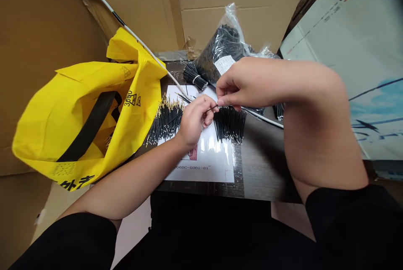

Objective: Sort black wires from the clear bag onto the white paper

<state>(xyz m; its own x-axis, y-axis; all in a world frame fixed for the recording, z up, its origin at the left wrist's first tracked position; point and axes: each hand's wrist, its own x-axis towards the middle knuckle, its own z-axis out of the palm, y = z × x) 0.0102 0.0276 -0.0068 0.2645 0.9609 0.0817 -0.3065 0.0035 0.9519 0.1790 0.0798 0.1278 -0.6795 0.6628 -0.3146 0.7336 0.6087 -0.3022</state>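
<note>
Between my two hands runs a short, thin black wire (213, 108). My left hand (197, 119) is closed with its fingertips pinched at one end of it. From the right, my right hand (233, 85) pinches the other end between thumb and forefinger. The wire's tips are too small to make out. Left of my left hand lies a pile of black wires with gold terminals (168, 116). Under my right hand is another pile of black wires (230, 125) with silvery tips. Both piles lie partly on a printed white sheet (217, 163).
A yellow bag (40, 123) with a black strap stands open at left. Behind my hands are a tied wire bundle (194, 76) and a clear plastic bag of black wires (217, 43). A white cable (145, 45) crosses the table. Cardboard (220, 1) stands behind.
</note>
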